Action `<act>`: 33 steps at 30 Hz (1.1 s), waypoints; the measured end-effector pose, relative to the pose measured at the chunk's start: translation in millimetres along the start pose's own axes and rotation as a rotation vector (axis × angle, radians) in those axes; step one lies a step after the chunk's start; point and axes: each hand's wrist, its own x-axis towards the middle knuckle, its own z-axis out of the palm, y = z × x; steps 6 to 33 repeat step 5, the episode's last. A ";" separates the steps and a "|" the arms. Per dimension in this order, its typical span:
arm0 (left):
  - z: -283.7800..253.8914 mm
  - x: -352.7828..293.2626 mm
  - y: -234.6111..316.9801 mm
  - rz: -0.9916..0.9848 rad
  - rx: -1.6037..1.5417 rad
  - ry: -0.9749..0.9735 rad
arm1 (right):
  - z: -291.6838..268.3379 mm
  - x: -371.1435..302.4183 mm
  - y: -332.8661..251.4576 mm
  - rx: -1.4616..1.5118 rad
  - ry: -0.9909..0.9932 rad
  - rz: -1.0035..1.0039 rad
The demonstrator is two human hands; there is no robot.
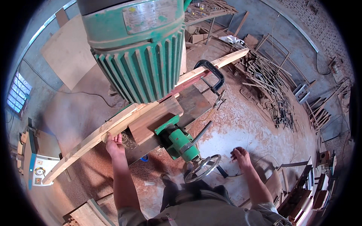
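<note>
My left hand (115, 146) is closed at the near end of a pale wooden strip (134, 116), thumb against its edge. The strip lies along a long pale wooden beam (81, 147) that crosses under a green ribbed motor (137, 60). A reddish-brown wood block (155, 121) sits between the strip and a green screw clamp (181, 144) with a metal handwheel (203, 168). Right of the handwheel, my right hand (240, 156) hangs in the air, fingers loosely bent and apart, holding nothing. The motor hides the middle of the long beam.
A black C-clamp (215, 77) grips the beam's far part. A heap of wood offcuts (269, 88) lies at the right. A white control box (40, 171) stands at far left, near the beam's end. Boards (88, 214) lie at lower left; sawdust covers the floor.
</note>
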 end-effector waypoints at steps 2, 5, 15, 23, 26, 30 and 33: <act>0.6 1.5 -0.8 -0.013 0.008 0.016 | 20.0 9.8 -21.2 0.109 0.010 -0.075; 0.0 5.5 -4.8 -0.008 0.013 0.031 | 63.4 25.7 -62.4 0.445 -0.026 -0.037; 0.0 5.5 -4.8 -0.008 0.013 0.031 | 63.4 25.7 -62.4 0.445 -0.026 -0.037; 0.0 5.5 -4.8 -0.008 0.013 0.031 | 63.4 25.7 -62.4 0.445 -0.026 -0.037; 0.0 5.5 -4.8 -0.008 0.013 0.031 | 63.4 25.7 -62.4 0.445 -0.026 -0.037; 0.0 5.5 -4.8 -0.008 0.013 0.031 | 63.4 25.7 -62.4 0.445 -0.026 -0.037; 0.0 5.5 -4.8 -0.008 0.013 0.031 | 63.4 25.7 -62.4 0.445 -0.026 -0.037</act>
